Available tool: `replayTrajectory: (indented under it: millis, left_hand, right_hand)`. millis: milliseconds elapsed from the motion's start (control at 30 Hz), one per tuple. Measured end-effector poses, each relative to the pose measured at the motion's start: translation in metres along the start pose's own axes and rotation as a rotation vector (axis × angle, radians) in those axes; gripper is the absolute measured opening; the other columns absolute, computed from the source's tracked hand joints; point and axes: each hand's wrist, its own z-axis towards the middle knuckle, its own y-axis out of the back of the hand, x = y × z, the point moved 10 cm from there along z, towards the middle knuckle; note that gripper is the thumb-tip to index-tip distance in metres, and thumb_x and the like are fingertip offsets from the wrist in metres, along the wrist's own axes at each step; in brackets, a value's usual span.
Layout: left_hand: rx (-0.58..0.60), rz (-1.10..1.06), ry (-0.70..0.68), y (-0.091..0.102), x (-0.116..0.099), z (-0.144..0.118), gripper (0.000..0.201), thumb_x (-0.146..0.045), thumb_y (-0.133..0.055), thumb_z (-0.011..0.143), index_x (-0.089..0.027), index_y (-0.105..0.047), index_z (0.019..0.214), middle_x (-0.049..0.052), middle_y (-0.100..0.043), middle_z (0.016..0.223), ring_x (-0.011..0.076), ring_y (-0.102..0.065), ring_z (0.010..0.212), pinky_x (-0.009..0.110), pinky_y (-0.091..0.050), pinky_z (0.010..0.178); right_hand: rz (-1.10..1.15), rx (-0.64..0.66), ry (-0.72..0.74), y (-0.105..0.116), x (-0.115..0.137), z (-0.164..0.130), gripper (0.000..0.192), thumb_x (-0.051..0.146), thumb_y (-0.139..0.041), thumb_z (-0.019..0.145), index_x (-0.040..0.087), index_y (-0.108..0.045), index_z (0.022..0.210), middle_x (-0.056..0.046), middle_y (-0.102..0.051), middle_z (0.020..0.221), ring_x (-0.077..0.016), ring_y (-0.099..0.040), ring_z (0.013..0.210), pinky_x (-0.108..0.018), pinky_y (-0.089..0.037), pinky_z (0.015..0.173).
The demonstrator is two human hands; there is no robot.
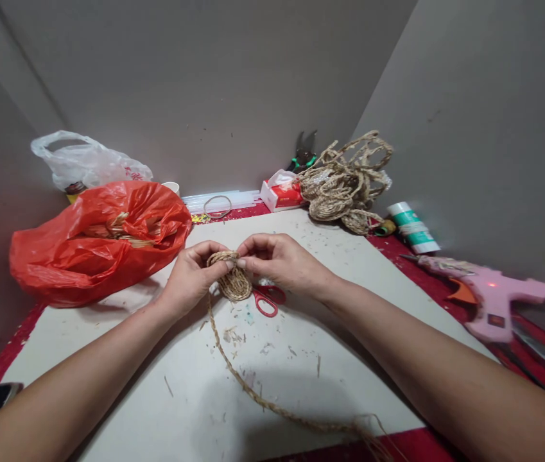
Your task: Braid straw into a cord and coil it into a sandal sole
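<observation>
Both my hands meet over the middle of a white board point(301, 366). Between them is a small oval coil of braided straw rope point(234, 282). My left hand point(192, 276) grips its left side. My right hand point(279, 260) pinches the top of the coil with thumb and forefinger. The loose tail of the rope point(253, 388) trails from the coil down across the board toward the near edge. Red-handled scissors point(267, 300) lie on the board just under my right hand.
A red plastic bag with straw point(99, 240) sits at left, a white bag point(86, 162) behind it. A pile of braided rope point(342, 183), a red-white box point(280, 192), pliers point(303, 154) and a tape roll point(413, 228) stand at back right. A pink glue gun point(491, 298) lies at right.
</observation>
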Motion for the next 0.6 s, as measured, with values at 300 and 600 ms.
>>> replayTrajectory:
  millis: [300,600]
  left_hand:
    - [0.015,0.062,-0.029,-0.004,-0.005,-0.002,0.012,-0.020,-0.071,0.067,-0.015,-0.064,0.076,-0.002,-0.061,0.069,0.0097,-0.052,0.062,0.022,-0.041,0.061]
    - [0.037,0.030,-0.012,-0.004,-0.002,-0.001,0.016,-0.022,-0.073,0.067,-0.015,-0.064,0.078,0.000,-0.063,0.071,0.0108,-0.055,0.063,0.023,-0.044,0.063]
  right_hand:
    - [-0.203,0.038,0.136,-0.005,0.017,-0.005,0.005,0.020,-0.057,0.077,0.018,-0.054,0.080,0.004,-0.053,0.067,-0.0096,-0.046,0.057,-0.024,-0.037,0.053]
    - [0.018,0.078,0.021,-0.004,0.002,-0.001,0.011,0.023,-0.063,0.073,0.017,-0.056,0.078,0.004,-0.054,0.065,-0.0088,-0.049,0.055,-0.023,-0.039,0.053]
